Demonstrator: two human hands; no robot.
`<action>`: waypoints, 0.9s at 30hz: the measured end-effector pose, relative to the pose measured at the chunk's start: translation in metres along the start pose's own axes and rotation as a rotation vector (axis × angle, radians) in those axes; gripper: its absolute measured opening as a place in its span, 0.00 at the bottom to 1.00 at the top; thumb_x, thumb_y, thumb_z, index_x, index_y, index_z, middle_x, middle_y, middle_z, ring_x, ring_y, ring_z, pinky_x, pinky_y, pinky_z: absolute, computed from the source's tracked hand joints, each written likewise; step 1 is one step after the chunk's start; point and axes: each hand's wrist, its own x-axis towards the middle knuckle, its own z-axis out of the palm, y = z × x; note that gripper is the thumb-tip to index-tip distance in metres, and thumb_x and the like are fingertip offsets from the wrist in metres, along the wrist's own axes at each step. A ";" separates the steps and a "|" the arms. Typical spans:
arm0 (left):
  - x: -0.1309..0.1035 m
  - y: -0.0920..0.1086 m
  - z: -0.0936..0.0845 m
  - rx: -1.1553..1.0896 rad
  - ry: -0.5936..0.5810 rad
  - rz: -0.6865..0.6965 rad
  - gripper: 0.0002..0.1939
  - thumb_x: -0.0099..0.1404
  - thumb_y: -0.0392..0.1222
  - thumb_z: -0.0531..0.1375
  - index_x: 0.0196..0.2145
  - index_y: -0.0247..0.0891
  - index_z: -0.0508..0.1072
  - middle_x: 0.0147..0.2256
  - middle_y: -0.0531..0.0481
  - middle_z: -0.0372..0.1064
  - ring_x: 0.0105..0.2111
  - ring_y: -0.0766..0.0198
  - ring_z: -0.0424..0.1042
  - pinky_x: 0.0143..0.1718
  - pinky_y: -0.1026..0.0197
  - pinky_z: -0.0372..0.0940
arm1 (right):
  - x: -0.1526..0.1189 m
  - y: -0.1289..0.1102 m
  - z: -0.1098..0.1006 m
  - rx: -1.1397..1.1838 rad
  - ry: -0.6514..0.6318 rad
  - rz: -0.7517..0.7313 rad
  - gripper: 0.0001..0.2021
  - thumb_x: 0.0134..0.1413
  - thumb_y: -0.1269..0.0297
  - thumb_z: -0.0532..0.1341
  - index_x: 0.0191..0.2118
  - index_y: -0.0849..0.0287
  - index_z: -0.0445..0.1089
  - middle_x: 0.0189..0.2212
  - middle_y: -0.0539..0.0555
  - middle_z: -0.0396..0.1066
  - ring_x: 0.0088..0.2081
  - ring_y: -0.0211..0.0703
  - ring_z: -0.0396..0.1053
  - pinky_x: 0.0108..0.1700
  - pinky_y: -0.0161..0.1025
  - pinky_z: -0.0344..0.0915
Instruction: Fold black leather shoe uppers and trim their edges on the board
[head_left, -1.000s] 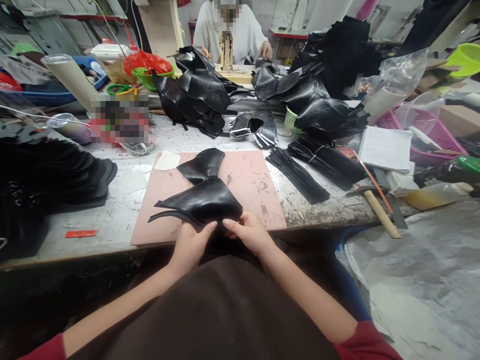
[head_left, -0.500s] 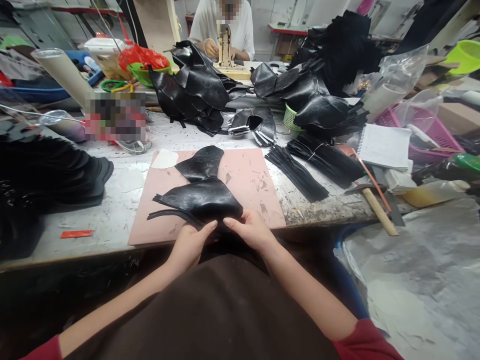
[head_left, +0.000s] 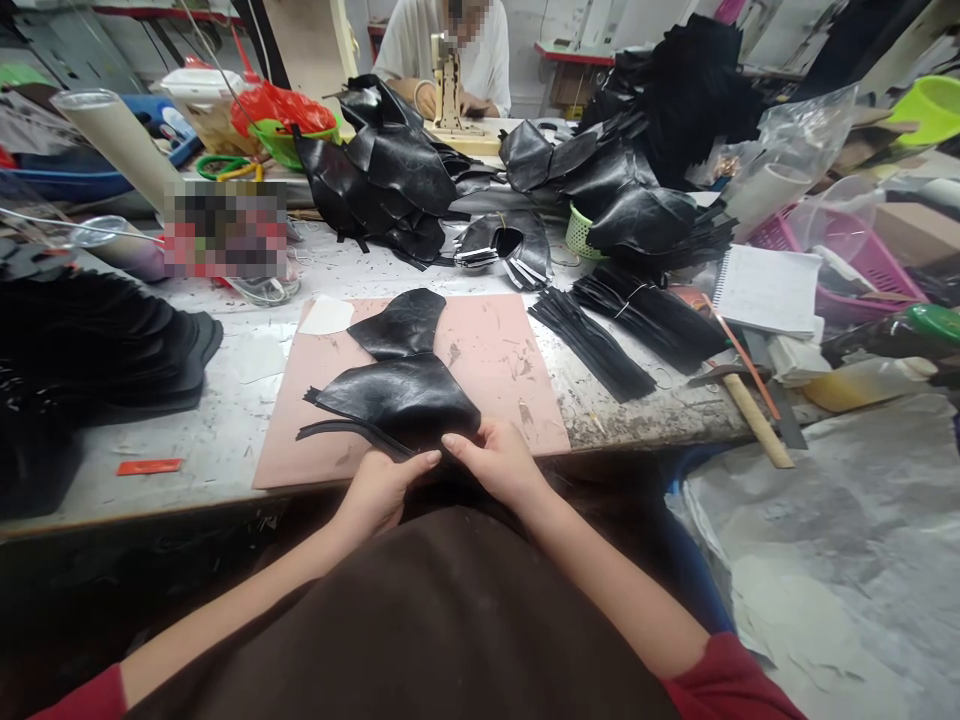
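Two hands: the left hand (head_left: 379, 490) and the right hand (head_left: 504, 462) both pinch the near edge of a glossy black piece (head_left: 397, 393), thumbs on top; the fingers underneath are partly hidden.
Black piece: over the near part of a pink board (head_left: 517, 385), its layered ends pointing left; a second black piece (head_left: 401, 325) lies just beyond it.
Notebook: spiral-bound, open on the right of the table (head_left: 210, 440); any writing on the notebook (head_left: 769, 288) is too small to read.
Orange strip: flat, left of the board; lettering on the orange strip (head_left: 148, 467), if any, cannot be made out.
Green bowl: a red plastic bag (head_left: 281, 108) sits in the green bowl (head_left: 291, 147), beside a white-lidded tub (head_left: 206, 100) with blurred contents.
Pink basket: clear plastic and pale items fill the pink basket (head_left: 889, 265).
Small basket: the pale green small basket (head_left: 580, 233) stands against piled black pieces (head_left: 645, 220); its inside is hidden.
Bottle: yellowish liquid shows in the bottle (head_left: 870, 383) lying near a hammer (head_left: 757, 420).
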 end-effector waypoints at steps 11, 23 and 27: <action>0.004 -0.001 -0.002 -0.168 -0.087 -0.080 0.14 0.44 0.38 0.68 0.32 0.36 0.75 0.32 0.50 0.76 0.34 0.61 0.73 0.35 0.63 0.67 | -0.004 0.004 -0.015 0.149 -0.045 -0.008 0.09 0.42 0.59 0.60 0.28 0.58 0.65 0.29 0.51 0.65 0.31 0.39 0.64 0.35 0.37 0.61; -0.002 0.013 0.000 -0.054 -0.030 -0.104 0.18 0.39 0.38 0.69 0.31 0.34 0.74 0.30 0.48 0.75 0.29 0.60 0.72 0.30 0.61 0.68 | 0.000 0.012 -0.010 0.585 -0.106 0.205 0.13 0.31 0.68 0.65 0.27 0.58 0.62 0.22 0.45 0.66 0.26 0.34 0.64 0.34 0.34 0.60; -0.001 0.014 0.003 -0.028 -0.009 -0.091 0.18 0.38 0.39 0.69 0.29 0.33 0.73 0.29 0.48 0.75 0.27 0.58 0.72 0.28 0.59 0.68 | 0.002 0.011 -0.009 0.676 -0.092 0.276 0.14 0.28 0.70 0.66 0.25 0.58 0.60 0.21 0.45 0.67 0.26 0.34 0.64 0.32 0.34 0.60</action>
